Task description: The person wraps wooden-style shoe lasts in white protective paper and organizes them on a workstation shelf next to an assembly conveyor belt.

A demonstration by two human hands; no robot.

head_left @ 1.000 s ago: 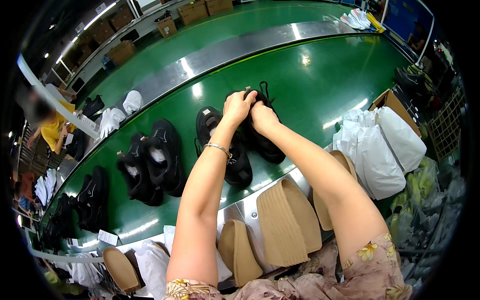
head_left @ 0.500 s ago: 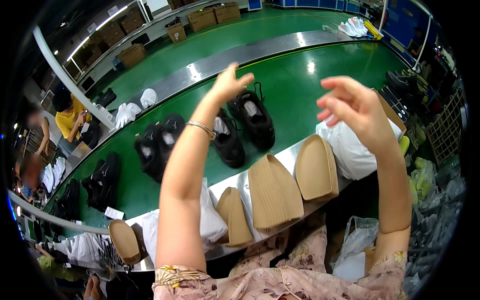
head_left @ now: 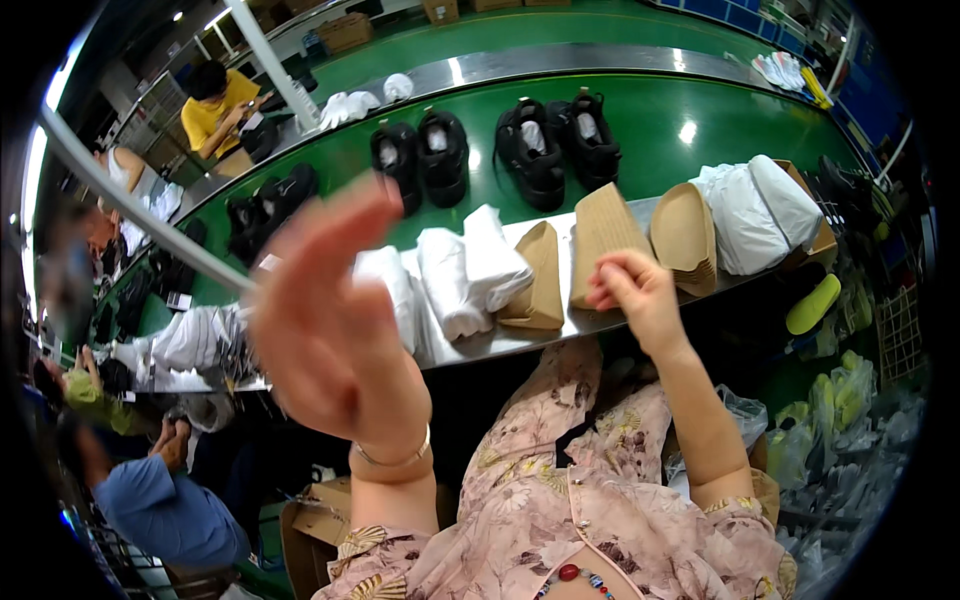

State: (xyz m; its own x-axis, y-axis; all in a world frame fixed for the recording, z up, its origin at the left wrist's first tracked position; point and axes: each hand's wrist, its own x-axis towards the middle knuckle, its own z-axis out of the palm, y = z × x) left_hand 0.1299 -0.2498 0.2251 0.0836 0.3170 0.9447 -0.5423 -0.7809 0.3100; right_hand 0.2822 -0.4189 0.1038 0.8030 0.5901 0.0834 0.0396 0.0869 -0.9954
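Note:
My left hand (head_left: 330,310) is raised close in front of me, blurred, with its fingers stretched out and nothing seen in them. Over the metal ledge, my right hand (head_left: 640,295) has its fingers curled in at the lower front of a stack of tan cardboard inserts (head_left: 608,220). Whether a sheet is pinched there is hidden. A second tan stack (head_left: 685,230) with a rounded top stands to its right, and a smaller tan stack (head_left: 538,280) to its left. Beyond the ledge, pairs of black shoes (head_left: 530,160) sit on the green belt.
White wrapped bundles (head_left: 452,285) lie along the ledge to the left. A white plastic bag pile (head_left: 745,215) sits at its right end. A pale metal post (head_left: 150,205) slants across the left. People, one in yellow (head_left: 215,115) and one in blue (head_left: 170,500), are at the left.
My left hand has come back from above the shoes toward me. My right hand has lowered to the tan stack, its fingers curling. The view has shifted, and the shoes sit farther off.

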